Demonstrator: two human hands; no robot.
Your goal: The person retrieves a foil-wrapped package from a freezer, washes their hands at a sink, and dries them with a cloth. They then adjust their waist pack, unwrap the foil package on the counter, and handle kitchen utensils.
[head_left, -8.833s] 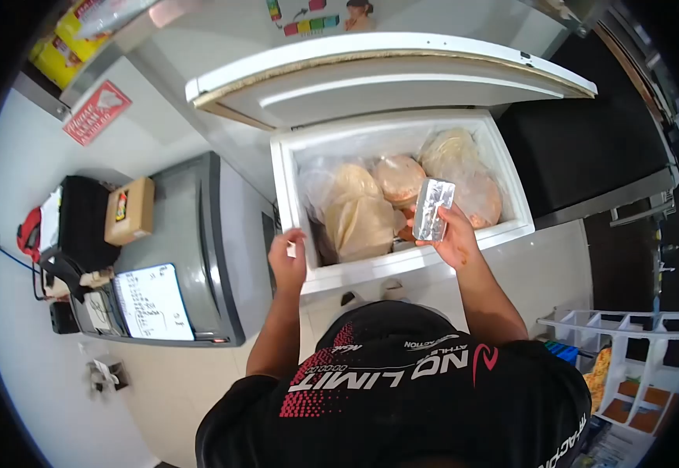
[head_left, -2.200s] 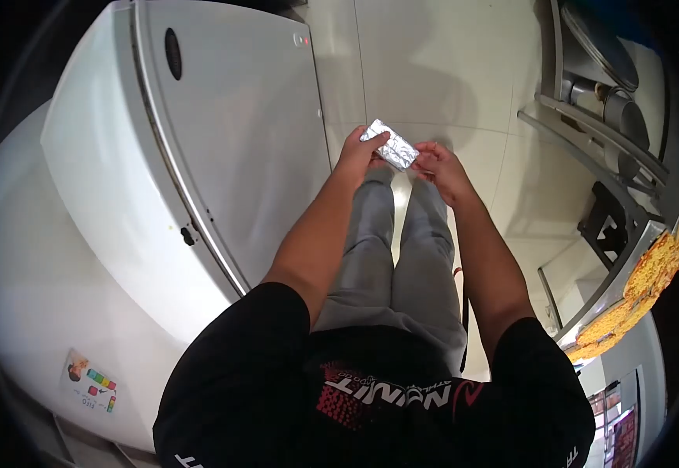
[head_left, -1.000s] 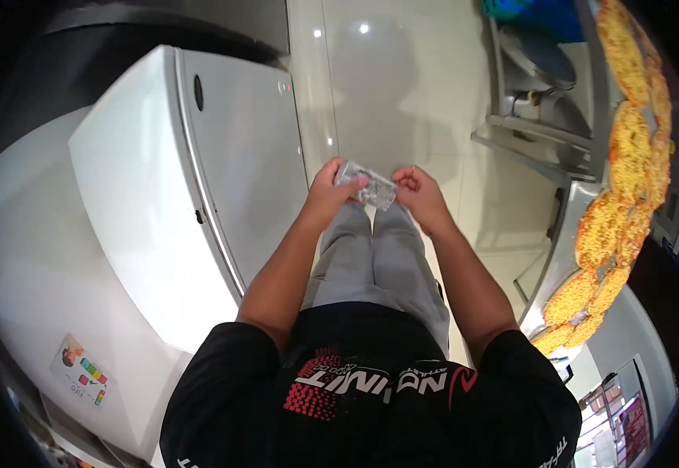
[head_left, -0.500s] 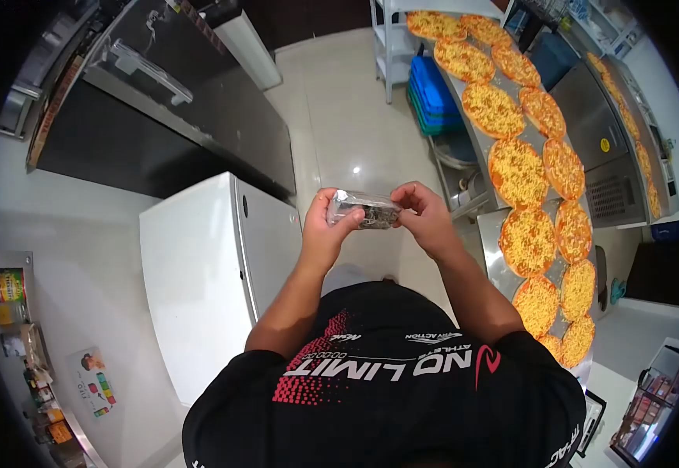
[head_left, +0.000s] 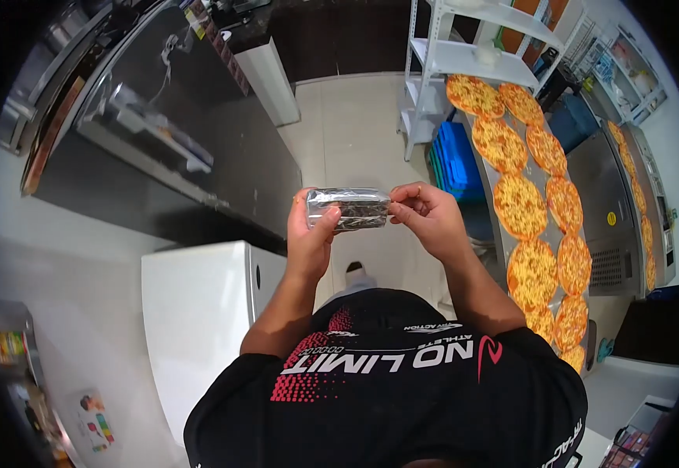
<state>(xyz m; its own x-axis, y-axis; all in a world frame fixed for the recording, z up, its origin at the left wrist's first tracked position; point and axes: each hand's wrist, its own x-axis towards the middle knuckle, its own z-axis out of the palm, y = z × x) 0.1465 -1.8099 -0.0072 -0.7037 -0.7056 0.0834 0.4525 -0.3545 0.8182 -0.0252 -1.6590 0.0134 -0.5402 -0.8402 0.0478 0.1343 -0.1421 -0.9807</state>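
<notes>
A clear plastic-wrapped package with dark contents (head_left: pixel 353 209) is held level in front of my shirt. My left hand (head_left: pixel 311 238) is closed around its left end, the thumb lying across the near side. At the opposite end my right hand (head_left: pixel 435 222) is closed in a pinch, thumb and index finger at the wrapping's edge. Light glints off the plastic, and I cannot make out exactly what lies inside. The pinched bit of wrapping is mostly hidden by the fingertips.
Several cheese-topped pizzas (head_left: pixel 520 205) line a steel counter on the right. Blue crates (head_left: pixel 455 160) stand beside it, near a white shelf rack (head_left: pixel 480 66). A dark refrigerator (head_left: pixel 222 132) and a white appliance (head_left: pixel 195 312) flank the tiled floor (head_left: pixel 347 132) on the left.
My view has moved forward into the room, and a foot now shows below the package. The package has shifted slightly left and shows more of its side; both hands remain on it.
</notes>
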